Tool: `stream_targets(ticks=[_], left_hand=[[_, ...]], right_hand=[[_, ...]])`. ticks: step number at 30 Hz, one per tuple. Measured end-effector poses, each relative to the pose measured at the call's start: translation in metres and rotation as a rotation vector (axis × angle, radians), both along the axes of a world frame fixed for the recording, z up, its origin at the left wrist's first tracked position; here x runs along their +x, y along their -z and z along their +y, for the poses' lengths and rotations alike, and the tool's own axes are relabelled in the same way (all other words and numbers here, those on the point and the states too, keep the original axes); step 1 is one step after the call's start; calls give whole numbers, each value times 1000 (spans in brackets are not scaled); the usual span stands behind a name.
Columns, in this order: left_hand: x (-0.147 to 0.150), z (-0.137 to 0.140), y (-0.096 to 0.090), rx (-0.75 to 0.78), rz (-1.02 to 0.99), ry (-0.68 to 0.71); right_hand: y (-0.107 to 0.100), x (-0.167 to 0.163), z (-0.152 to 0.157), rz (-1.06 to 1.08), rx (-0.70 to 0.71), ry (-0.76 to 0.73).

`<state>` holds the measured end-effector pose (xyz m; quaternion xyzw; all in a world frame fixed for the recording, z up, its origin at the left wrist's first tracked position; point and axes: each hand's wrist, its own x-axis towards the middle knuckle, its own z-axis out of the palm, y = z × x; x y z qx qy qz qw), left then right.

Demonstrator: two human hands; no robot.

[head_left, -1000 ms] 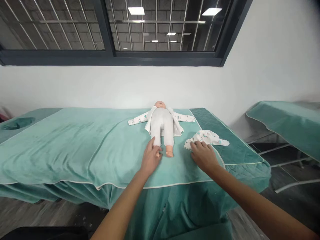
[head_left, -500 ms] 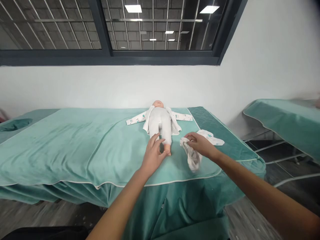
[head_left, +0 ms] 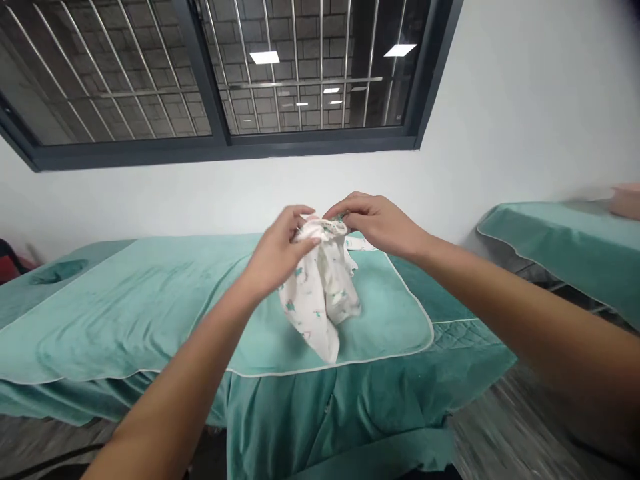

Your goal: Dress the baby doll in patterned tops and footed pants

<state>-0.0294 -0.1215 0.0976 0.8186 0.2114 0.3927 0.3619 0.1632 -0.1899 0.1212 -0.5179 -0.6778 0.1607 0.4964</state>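
Both my hands hold a pair of white baby pants [head_left: 320, 290] with a small green print, above the bed in the middle of the view. The waist is bunched at the top, and the legs hang down. My left hand [head_left: 277, 250] pinches the waist's left side between thumb and fingers. At the right side of the waist, my right hand [head_left: 375, 220] grips the edge with bent fingers. Behind the pants the baby doll is almost wholly hidden; a printed sleeve [head_left: 361, 245] of its jacket shows beside my right hand.
A light green sheet [head_left: 165, 293] covers the bed, over a darker green quilted cover [head_left: 463, 340]. Another green-covered bed [head_left: 545, 233] stands at the right, with a pink object [head_left: 626, 200] on it. The wall has a barred window [head_left: 300, 87].
My left hand has left the doll's foot and moved up. My right hand has moved left, and the pants now hang between both hands. The white clothing at the right of the bed is gone from there.
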Motion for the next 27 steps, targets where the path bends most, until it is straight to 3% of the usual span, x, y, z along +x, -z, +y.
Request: stream_targets(ticks=[3,6,10,13,16,19,25,27], left_hand=[[-10,5,-26,18,-18,-19],[-17,3,-41,32,8,-29],[-20,-3,-46,-87,97,44],[-19,-4,-41,-164,137,131],[-16,0,-32,-213,140,187],[-12,5,-19,-245,117,167],[-2,10,6,-253,267,129],[-1,11,10,-299,215,115]], right_hand=[[-14,2,-2,-268,-66,-45],[-23,4,-2,-399,-85,-72],[-23,5,0,-485,-63,-116],[-11,4,5,-519,-79,-166],[7,3,13,-433,-102,-182],[21,2,21,-211,-61,-108],[30,-9,28,29,12,-24],[33,-11,29,114,10,-19]])
